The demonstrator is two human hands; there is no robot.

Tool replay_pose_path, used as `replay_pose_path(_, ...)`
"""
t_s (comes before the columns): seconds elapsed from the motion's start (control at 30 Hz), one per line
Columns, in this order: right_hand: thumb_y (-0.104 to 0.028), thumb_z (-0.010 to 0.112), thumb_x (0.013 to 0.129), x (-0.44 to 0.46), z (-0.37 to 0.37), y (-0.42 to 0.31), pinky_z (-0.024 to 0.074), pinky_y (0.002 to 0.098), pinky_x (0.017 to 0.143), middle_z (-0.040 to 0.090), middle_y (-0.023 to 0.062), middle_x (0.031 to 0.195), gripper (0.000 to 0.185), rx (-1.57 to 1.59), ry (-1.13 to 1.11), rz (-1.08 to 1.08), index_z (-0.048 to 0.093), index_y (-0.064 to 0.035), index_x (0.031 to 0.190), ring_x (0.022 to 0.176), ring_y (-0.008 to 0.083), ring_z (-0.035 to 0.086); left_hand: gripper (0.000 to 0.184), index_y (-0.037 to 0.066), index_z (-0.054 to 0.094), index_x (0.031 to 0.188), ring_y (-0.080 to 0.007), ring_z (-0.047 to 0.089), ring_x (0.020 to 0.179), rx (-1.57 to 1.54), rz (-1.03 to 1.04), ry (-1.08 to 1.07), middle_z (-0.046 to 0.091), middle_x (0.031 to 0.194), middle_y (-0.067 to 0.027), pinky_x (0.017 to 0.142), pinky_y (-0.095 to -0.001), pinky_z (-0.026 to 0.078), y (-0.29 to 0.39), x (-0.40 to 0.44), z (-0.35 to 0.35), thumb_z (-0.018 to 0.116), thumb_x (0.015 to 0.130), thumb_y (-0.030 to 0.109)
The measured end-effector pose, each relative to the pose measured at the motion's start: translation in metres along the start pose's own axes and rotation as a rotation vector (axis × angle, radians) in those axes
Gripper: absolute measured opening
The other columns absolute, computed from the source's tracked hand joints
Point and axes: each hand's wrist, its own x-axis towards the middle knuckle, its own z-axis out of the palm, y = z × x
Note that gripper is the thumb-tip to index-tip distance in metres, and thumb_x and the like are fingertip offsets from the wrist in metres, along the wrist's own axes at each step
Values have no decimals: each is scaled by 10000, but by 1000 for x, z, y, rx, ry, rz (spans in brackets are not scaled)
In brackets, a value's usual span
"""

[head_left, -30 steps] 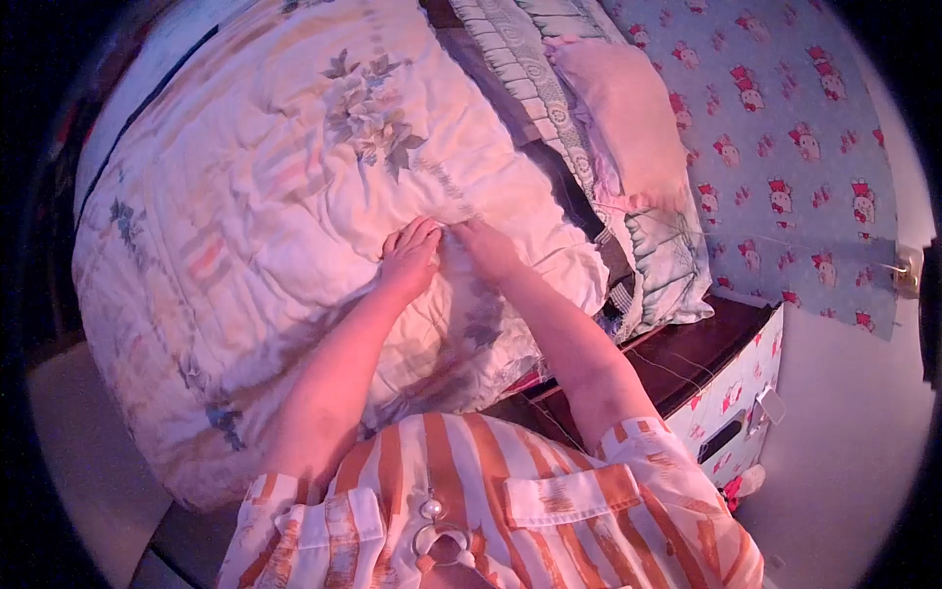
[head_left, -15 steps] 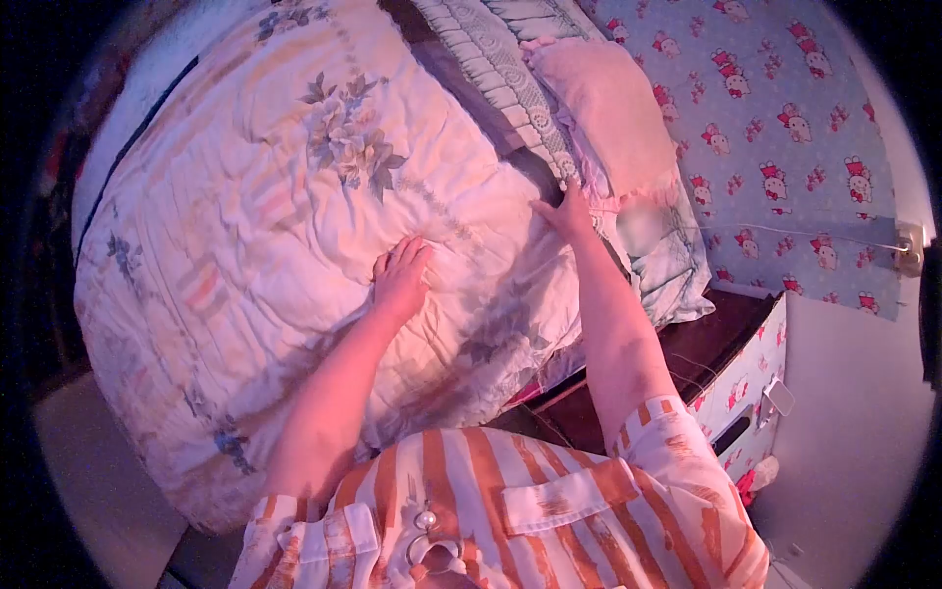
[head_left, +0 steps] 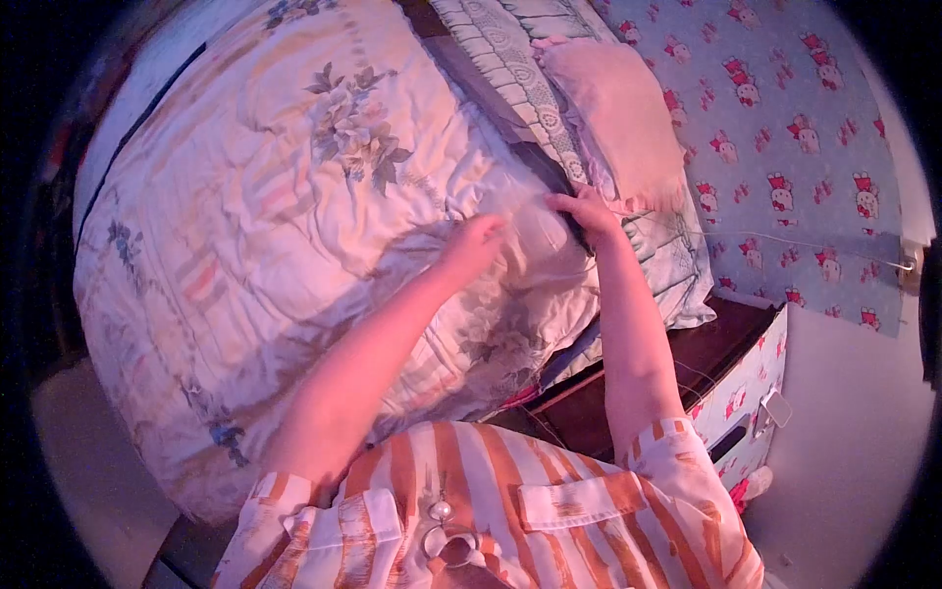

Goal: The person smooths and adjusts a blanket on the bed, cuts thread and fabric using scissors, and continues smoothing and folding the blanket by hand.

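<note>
A thick cream quilt (head_left: 265,226) with grey-blue flower prints spreads over the bed. My left hand (head_left: 476,245) is closed on its upper side, pinching the bunched cloth; the fingertips are slightly blurred. Between my two hands the cloth rises in a smeared pale fold. At the quilt's right edge is my right hand (head_left: 592,213), thumb held apart from the fingers. Its fingertips reach the lace-trimmed pale green bedcover (head_left: 535,103), beside a strip of dark sheet (head_left: 540,162).
A pink pillow (head_left: 628,123) lies on the green bedcover. Beyond it stands a wall with blue cartoon-print paper (head_left: 751,147). A dark-topped bedside cabinet (head_left: 721,339) is near my right arm, and a thin cable leads to a wall socket (head_left: 911,265).
My left hand has moved right and slightly away from me, going from lying flat on the quilt to a closed pinch. The quilt between my hands has lifted; my right hand has shifted slightly right.
</note>
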Motion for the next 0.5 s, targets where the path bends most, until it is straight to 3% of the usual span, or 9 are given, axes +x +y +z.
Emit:
replay_pose_path(0.03, -160, 650, 642, -9, 8, -7, 418, 239, 600, 553, 26, 793, 374, -2, -19, -52, 535, 4, 958, 667, 107, 506, 198, 57, 532, 948, -213, 510, 902, -241, -165, -25, 541, 951, -60, 790, -351, 396, 3, 0, 1, 531, 784, 169)
replay_pose_path(0.07, -142, 644, 650, -14, 16, -9, 418, 233, 611, 550, 28, 824, 387, -3, -40, -102, 519, 6, 985, 684, 105, 505, 198, 57, 532, 948, -213, 510, 902, -240, -168, -20, 541, 951, -60, 790, -351, 396, 5, -2, -2, 531, 784, 169)
replay_pose_path(0.13, -123, 633, 653, -22, 37, -7, 429, 273, 690, 576, 115, 876, 427, -461, -6, -424, 477, 21, 1024, 768, 195, 543, 304, 85, 506, 1005, -191, 519, 898, -1225, -477, -96, 538, 992, -35, 749, -352, 426, 24, -14, -16, 486, 824, 328)
replay_pose_path(0.17, -120, 640, 635, -34, 53, -11, 432, 293, 708, 564, 154, 916, 474, -591, -57, -427, 456, 18, 1049, 803, 247, 549, 400, 106, 479, 1044, -196, 528, 886, -1368, -451, -194, 531, 1020, -42, 729, -344, 437, 16, -19, -22, 461, 810, 430)
replay_pose_path(0.27, -119, 621, 622, -64, 112, -12, 439, 349, 748, 494, 233, 1036, 578, -922, -157, -419, 381, 0, 1134, 885, 341, 534, 429, 91, 523, 992, -157, 537, 827, -1316, -549, -131, 561, 930, -26, 696, -288, 434, 36, -44, -44, 541, 758, 449)
replay_pose_path(0.3, -118, 563, 662, -59, 128, 8, 435, 372, 769, 457, 239, 1081, 559, -1072, -172, -493, 338, 24, 1154, 911, 330, 526, 340, 71, 536, 935, -171, 541, 802, -1174, -631, 48, 566, 897, -41, 688, -296, 438, 29, -48, -44, 560, 764, 365)
replay_pose_path(0.33, -100, 503, 700, -67, 145, 15, 428, 389, 785, 430, 258, 1104, 494, -1214, -158, -539, 339, 66, 1135, 956, 338, 500, 340, 71, 536, 935, -171, 541, 802, -1173, -638, 55, 566, 897, -41, 688, -296, 438, 17, -53, -46, 560, 764, 365)
replay_pose_path(0.43, -80, 486, 710, -83, 181, 41, 418, 405, 801, 404, 270, 1135, 490, -1268, -35, -639, 323, 86, 1141, 1001, 357, 468, 219, 15, 548, 867, -190, 553, 749, -1147, -751, 307, 581, 804, -64, 660, -300, 447, -4, -60, -58, 567, 734, 188)
replay_pose_path(0.5, -72, 491, 713, -91, 192, 49, 411, 394, 815, 359, 291, 1174, 518, -1214, -11, -703, 293, 90, 1164, 1031, 378, 438, 211, 13, 550, 855, -193, 556, 722, -1128, -717, 339, 583, 792, -66, 655, -308, 449, -12, -63, -65, 574, 723, 177)
